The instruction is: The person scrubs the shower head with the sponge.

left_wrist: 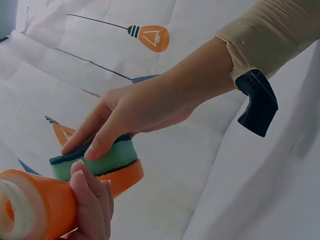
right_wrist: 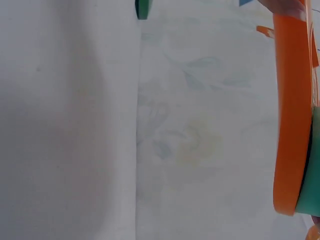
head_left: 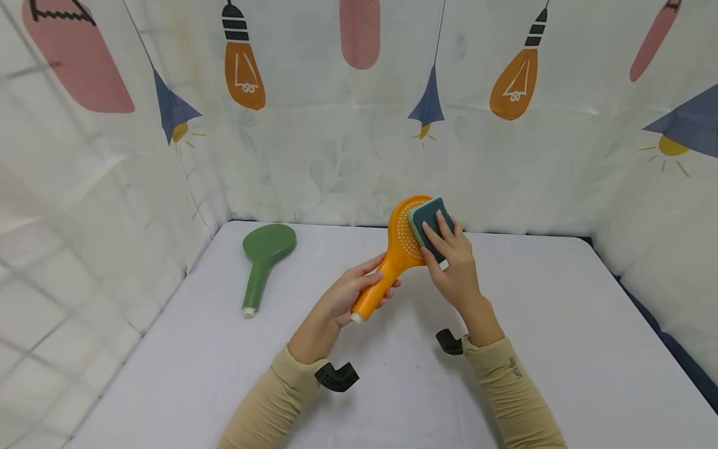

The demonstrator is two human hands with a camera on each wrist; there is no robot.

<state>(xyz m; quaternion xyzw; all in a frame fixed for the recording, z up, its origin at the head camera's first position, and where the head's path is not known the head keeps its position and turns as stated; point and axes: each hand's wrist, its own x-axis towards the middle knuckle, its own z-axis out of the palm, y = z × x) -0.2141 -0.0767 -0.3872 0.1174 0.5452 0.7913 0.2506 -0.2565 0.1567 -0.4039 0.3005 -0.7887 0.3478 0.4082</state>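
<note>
My left hand [head_left: 342, 298] grips the handle of an orange shower head [head_left: 399, 259], its holed face turned up and tilted over the table. The white threaded end of the handle pokes out below the hand. Against the right part of that face, my right hand [head_left: 459, 271] holds a sponge [head_left: 432, 215] with a dark blue-green top and lighter green body. In the left wrist view the right thumb is at the side of the sponge [left_wrist: 112, 159], the fingers over its top. The right wrist view catches the shower head's orange rim [right_wrist: 292, 115] edge-on, with the sponge against it.
A green shower head [head_left: 268, 249] lies on the left of the white-covered table [head_left: 538, 324], its handle towards me. Patterned curtains [head_left: 348, 149] hang behind and on both sides of the table. Black curved camera mounts [head_left: 338, 377] stick out from both sleeves.
</note>
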